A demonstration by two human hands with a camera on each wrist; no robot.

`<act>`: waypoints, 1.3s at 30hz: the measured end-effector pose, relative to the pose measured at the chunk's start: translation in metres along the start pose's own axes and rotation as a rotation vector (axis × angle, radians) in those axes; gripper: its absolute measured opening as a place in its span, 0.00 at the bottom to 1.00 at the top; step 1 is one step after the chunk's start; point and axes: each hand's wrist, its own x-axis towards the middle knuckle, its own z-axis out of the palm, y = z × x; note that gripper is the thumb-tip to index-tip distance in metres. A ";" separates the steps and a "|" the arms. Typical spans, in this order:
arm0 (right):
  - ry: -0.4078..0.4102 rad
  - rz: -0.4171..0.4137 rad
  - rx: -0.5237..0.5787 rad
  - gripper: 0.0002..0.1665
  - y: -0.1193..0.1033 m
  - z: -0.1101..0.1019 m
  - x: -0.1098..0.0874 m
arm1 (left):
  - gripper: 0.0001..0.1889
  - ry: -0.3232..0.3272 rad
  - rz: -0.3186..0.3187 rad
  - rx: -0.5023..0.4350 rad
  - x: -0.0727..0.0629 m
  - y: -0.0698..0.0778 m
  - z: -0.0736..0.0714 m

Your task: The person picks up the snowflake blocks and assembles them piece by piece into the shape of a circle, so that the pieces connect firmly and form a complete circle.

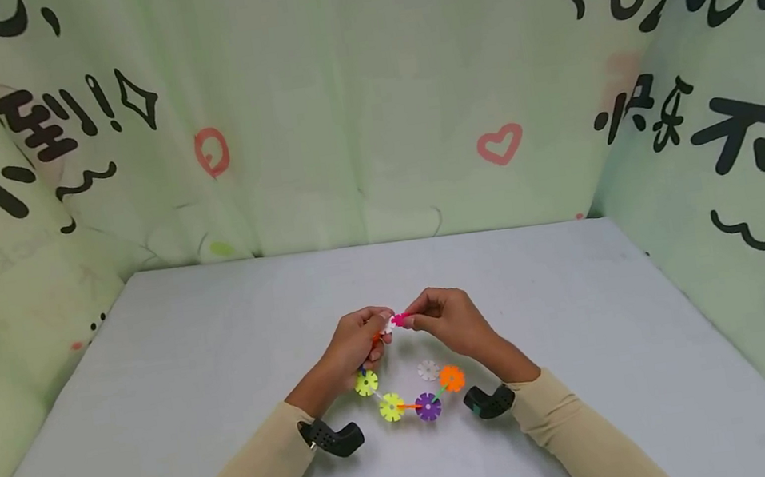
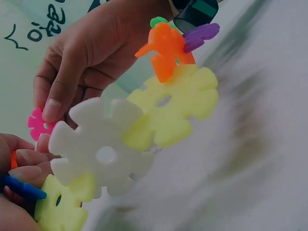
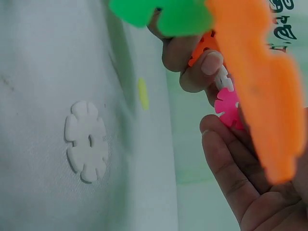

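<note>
In the head view, my left hand (image 1: pixel 354 343) grips one end of a chain of notched plastic flower-shaped discs, around an orange disc (image 3: pixel 198 52) and a small white disc (image 3: pixel 223 80). My right hand (image 1: pixel 453 319) pinches a pink disc (image 1: pixel 400 320) between thumb and fingers, its edge right at that white disc. Below the hands the chain curves through a blue disc (image 2: pixel 24 187), yellow discs (image 1: pixel 392 407), a larger-looking white disc (image 2: pixel 103 154), another orange one, a purple disc (image 1: pixel 428 406), a green disc (image 3: pixel 185 18) and an orange end disc (image 1: pixel 452 378).
A loose white disc (image 1: pixel 428 369) lies on the white tabletop (image 1: pixel 253 304), inside the chain's curve. Black wrist cameras (image 1: pixel 336 439) sit at both cuffs. Printed pale green curtains (image 1: pixel 406 90) enclose the table at the back and sides.
</note>
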 end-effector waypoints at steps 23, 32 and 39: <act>-0.183 0.021 -0.117 0.05 0.001 -0.001 -0.001 | 0.21 -0.019 -0.044 0.017 -0.002 -0.009 -0.009; -0.272 0.108 -0.284 0.09 0.018 -0.013 -0.016 | 0.18 -0.006 -0.020 0.009 0.003 -0.011 -0.019; -0.388 0.055 -0.273 0.16 0.023 -0.019 -0.027 | 0.21 -0.074 -0.028 0.050 0.001 -0.012 -0.027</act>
